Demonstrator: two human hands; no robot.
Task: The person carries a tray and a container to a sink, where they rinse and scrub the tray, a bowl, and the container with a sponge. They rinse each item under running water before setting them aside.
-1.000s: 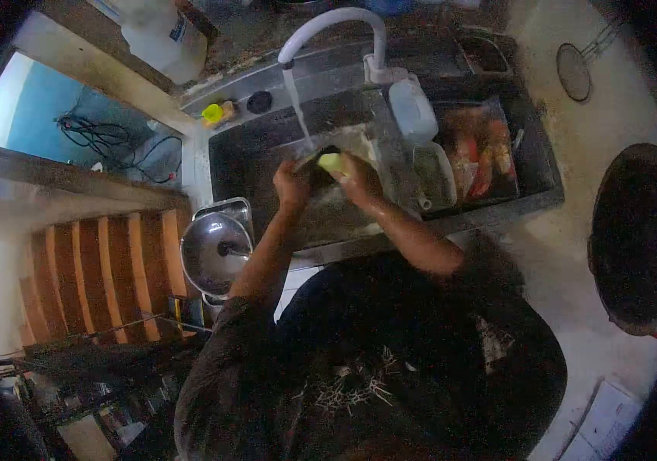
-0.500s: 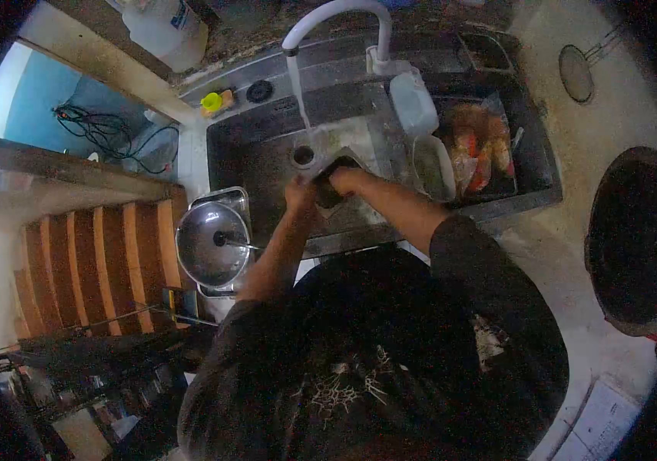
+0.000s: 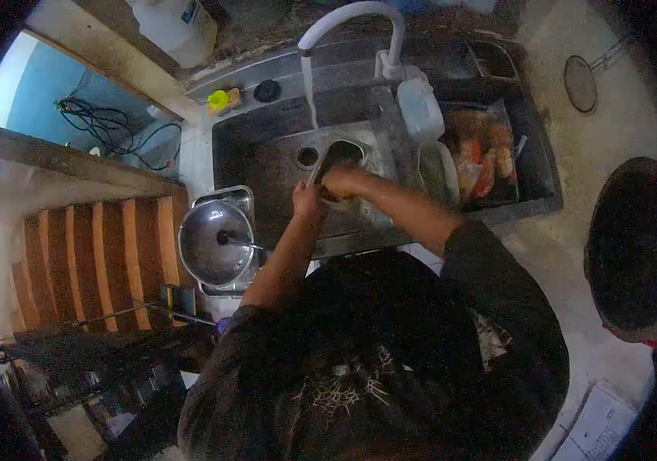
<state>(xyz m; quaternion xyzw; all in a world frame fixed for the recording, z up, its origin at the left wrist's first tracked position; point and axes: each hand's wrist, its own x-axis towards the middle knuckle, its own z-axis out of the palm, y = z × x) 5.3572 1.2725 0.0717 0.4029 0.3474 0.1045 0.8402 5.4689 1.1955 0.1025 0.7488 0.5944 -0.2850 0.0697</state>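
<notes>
A rectangular container [image 3: 344, 151] with a dark inside and a pale rim is tilted in the sink basin [image 3: 258, 157]. My left hand [image 3: 307, 198] is closed on its left edge. Reaching into the container, my right hand [image 3: 342, 183] has its fingers curled against the inside; anything they hold is hidden. Water runs from the white faucet [image 3: 355, 11], falling just beyond the container. The drain [image 3: 307, 157] lies left of the container.
A metal bowl or lid [image 3: 215, 243] rests on a tray at the sink's left. To the right stand a whitish jug [image 3: 420, 110], a pale container [image 3: 437, 173] and bagged food [image 3: 482, 157]. A dark round pan [image 3: 632, 246] is far right, and a strainer [image 3: 580, 83] lies behind it.
The container has tipped so that more of its inside shows, and it sits a little further right. My right hand has moved deeper into it; my left hand keeps its edge. The view has shifted slightly.
</notes>
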